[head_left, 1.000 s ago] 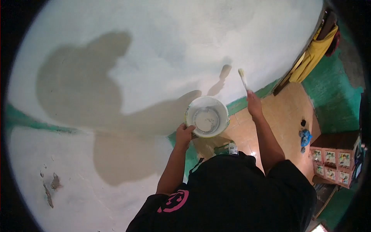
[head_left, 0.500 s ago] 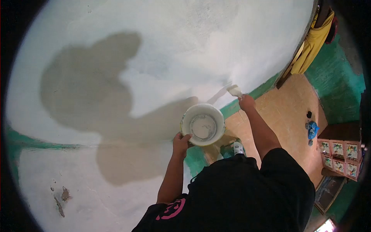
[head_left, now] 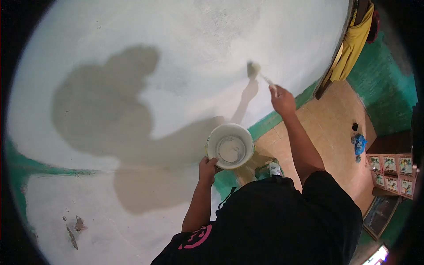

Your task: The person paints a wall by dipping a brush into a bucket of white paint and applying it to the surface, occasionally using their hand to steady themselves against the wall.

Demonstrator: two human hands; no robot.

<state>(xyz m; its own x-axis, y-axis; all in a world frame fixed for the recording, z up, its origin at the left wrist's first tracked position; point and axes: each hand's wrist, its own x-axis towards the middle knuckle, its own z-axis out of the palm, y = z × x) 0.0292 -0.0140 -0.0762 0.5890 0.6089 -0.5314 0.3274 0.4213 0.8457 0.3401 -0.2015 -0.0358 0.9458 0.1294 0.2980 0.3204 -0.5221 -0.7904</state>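
Note:
My left hand (head_left: pixel 207 169) is closed on the rim of a white paint bucket (head_left: pixel 213 145), with the thumb on the inside edge. Pale paint lies in the bottom of the bucket. My right hand (head_left: pixel 282 100) grips the handle of a paintbrush (head_left: pixel 263 77), whose whitish bristles are at the wall (head_left: pixel 194 39), slightly blurred. White paint covers most of this wall, with greyer patches in places. A green strip (head_left: pixel 265 124) runs along its lower edge near the bucket.
A yellow cloth (head_left: pixel 353 46) hangs by a door frame at upper right. On the tiled floor (head_left: pixel 318 128) lies a blue plastic bag (head_left: pixel 360 145). A pink drawer cabinet (head_left: pixel 391 170) stands at far right. My shadow falls across the wall.
My right hand has moved the paintbrush up and left across the wall, away from the green strip. My left hand still holds the bucket in nearly the same place.

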